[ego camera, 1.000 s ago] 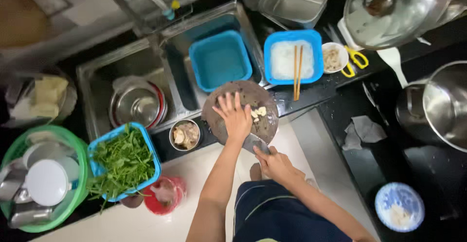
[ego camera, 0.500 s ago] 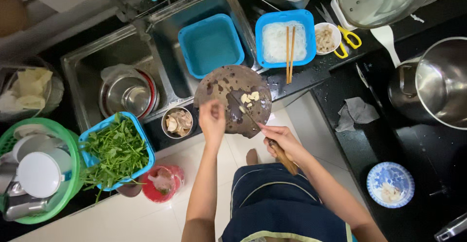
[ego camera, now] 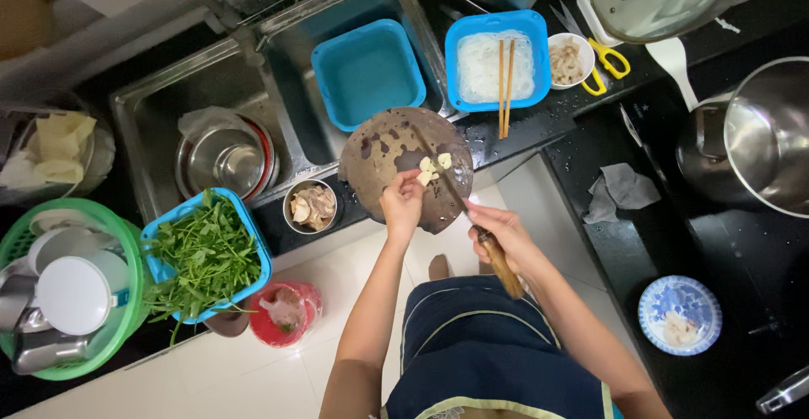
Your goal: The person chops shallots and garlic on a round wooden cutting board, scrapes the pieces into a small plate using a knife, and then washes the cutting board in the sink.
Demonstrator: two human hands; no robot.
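Knife (ego camera: 472, 217) blade up-left, handle down-right

Seen from above: bare forearms and ringless left hand (ego camera: 403, 204) and right hand (ego camera: 503, 232); below them, a dark navy apron (ego camera: 497, 356) with pale yellow piping.

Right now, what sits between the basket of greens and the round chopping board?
In the head view, a small metal bowl of pale pieces sits on the dark counter between the blue basket of greens and the round chopping board.
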